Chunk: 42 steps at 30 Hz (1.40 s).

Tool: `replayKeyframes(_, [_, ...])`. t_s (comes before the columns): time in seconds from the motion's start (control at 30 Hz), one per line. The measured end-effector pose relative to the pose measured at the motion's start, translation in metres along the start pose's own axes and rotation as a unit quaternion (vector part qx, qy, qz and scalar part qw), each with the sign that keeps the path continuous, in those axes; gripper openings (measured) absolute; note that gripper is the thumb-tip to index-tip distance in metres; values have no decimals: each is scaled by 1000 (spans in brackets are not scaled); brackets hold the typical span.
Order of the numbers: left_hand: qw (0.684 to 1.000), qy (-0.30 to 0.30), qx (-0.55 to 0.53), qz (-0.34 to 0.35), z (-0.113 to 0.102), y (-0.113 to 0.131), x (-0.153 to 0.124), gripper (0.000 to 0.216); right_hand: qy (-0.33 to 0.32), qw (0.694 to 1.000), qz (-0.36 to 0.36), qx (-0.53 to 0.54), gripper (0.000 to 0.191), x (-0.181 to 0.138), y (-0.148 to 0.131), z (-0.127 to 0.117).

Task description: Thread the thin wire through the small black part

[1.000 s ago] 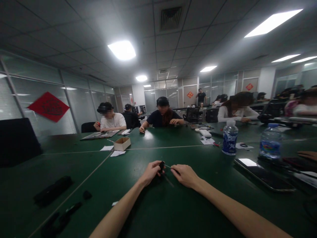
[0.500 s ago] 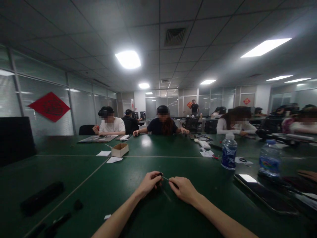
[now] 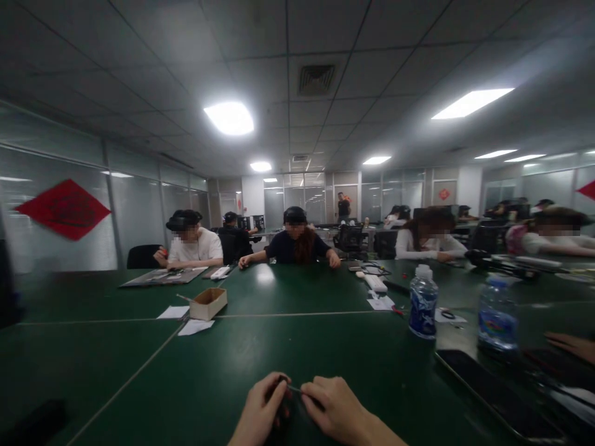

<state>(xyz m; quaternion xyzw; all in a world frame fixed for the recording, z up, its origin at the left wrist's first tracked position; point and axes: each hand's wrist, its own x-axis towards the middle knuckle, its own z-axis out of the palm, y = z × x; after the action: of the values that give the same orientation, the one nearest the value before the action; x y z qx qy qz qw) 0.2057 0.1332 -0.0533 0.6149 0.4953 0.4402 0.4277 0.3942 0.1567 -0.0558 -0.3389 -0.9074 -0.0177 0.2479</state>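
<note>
Low in the middle of the head view, both hands meet above the green table [image 3: 223,359]. My left hand [image 3: 264,406] is closed, its fingers around a small dark piece [image 3: 282,378] that is mostly hidden. A thin, light, rod-like part [image 3: 294,389] bridges the short gap between the hands. My right hand [image 3: 333,406] is closed too, pinching the far end of that thin rod between thumb and forefinger. What kind of thing the piece and rod make up is too small to tell.
To the right lie a phone [image 3: 497,393] and two water bottles [image 3: 423,303]. Another person's hand [image 3: 571,347] rests at the right edge. Ahead on the left stands a small open box [image 3: 209,305] beside white papers. Several people sit around the tables.
The camera has tilted up and turned slightly right, so my hands and the table sit lower in view. Both hands keep their hold on the rod and the dark piece.
</note>
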Motion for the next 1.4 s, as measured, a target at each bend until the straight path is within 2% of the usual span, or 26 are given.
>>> replayKeyframes(0.1, [1000,14,10,-13,-2,1,-3,66,16,1000,-20,5,20,-1,-4,-2])
replayKeyframes(0.23, [999,-21,27,5,-8,0,-2,57,23,1000,-12,7,19,0,-6,-3])
replayKeyframes(0.5, [999,-14,36,-11,-7,11,-11,46,-8,1000,2,20,25,2,-6,-4])
replayKeyframes(0.67, [999,-20,7,-34,-8,10,-10,48,-22,999,12,48,26,3,-4,-5])
replayKeyframes(0.87, [999,-42,-6,2,-8,9,-11,38,-47,998,3,46,31,-2,-3,-6])
replayKeyframes(1.0, [998,-52,4,27,-7,5,-11,39,-58,997,15,58,33,-2,0,-6])
replayKeyframes(1.2, [998,-39,44,36,-6,0,-8,41,-44,997,47,53,35,1,1,-9])
replayKeyframes(1.4, [998,-9,28,47,-8,-10,-1,38,-33,997,58,44,34,0,5,-7])
